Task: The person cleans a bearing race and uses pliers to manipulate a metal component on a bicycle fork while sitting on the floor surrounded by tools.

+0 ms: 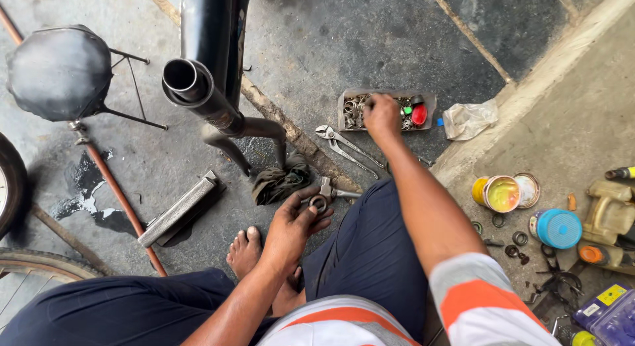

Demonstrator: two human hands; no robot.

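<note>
Your left hand [291, 228] is palm-down over your knee, fingers curled in, thumb and forefinger pinching a small metal ring [319, 203] that sits at the fingertips, just above the dark trouser leg. Grip looks light, ring face up, hole visible. A small spanner [331, 191] lies on the ground just beyond the ring, close to touching it in this view; can't tell if it does.

Your right hand [381, 114] is reached out into the shallow parts tray [428, 101] on the ground ahead, fingers bunched downward into the pile of rings and washers [353, 111]. Fingertips are hidden in the parts, so can't tell what they pinch, if anything. Red and green bits [417, 112] sit at the tray's right end.

Pliers [347, 147] lie open-handled on the concrete between tray and your knee, just left of your right forearm. Dark rag [281, 180] bunched beside the bicycle frame tube [198, 88], left of your left hand. Saddle [59, 71] off to the far left, flat metal bar [177, 210] near your bare foot [245, 252].

Right side: open yellow tin [499, 194] with its lid beside it, blue round cap [557, 228], loose rings on the ground, crumpled plastic bag [468, 119] right of the tray
</note>
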